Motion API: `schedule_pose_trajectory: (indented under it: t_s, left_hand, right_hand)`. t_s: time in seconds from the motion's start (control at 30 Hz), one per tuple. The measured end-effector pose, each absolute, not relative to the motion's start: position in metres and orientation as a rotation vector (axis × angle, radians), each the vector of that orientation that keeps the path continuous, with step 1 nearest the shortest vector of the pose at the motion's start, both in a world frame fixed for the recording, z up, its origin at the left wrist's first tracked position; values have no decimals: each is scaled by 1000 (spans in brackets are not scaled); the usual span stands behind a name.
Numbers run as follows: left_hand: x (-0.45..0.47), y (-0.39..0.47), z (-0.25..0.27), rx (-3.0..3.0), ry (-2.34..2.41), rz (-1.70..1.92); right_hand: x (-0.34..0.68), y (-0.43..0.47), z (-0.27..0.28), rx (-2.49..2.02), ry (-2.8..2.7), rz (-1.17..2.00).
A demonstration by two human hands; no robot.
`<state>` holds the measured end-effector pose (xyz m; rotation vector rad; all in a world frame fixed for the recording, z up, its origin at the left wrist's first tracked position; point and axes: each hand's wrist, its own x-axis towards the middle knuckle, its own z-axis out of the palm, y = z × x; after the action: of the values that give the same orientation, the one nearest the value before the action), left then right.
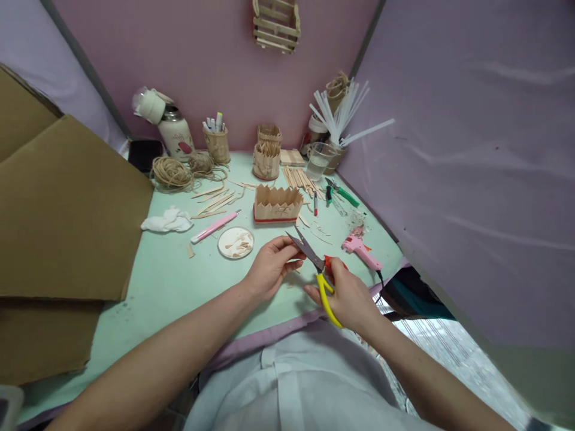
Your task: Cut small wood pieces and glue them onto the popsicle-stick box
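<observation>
my right hand (348,296) is closed around the yellow handles of the scissors (314,263). the blades are open and point up to the left. my left hand (269,269) pinches something tiny by the blades; i cannot tell what. both hands hover over the green desk (171,281), near the pink glue gun (362,250) and a little round dish (236,242).

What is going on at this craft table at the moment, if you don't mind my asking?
A person sits at a pale green table. Their right hand holds yellow-handled scissors with the blades open, tips pointing at the left hand, which pinches something too small to make out. Behind the hands stand a zigzag-topped box of wooden craft sticks and a pink glue gun.
</observation>
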<state>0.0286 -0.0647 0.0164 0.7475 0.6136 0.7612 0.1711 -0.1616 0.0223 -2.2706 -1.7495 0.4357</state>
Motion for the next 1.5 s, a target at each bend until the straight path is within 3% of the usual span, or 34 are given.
schedule_pose_trajectory:
  t_s: [0.67,1.0,1.5]
  left_hand:
    - [28,-64,12,695,585,700]
    - [27,-62,10,748,605,680]
    - [30,-66,11,957,617,717]
  right_hand:
    - [175,-164,26,-2320,-1742,488]
    - [184,-167,28,-2008,-1663,909]
    - [185,-173,43,-2270,-1806,649]
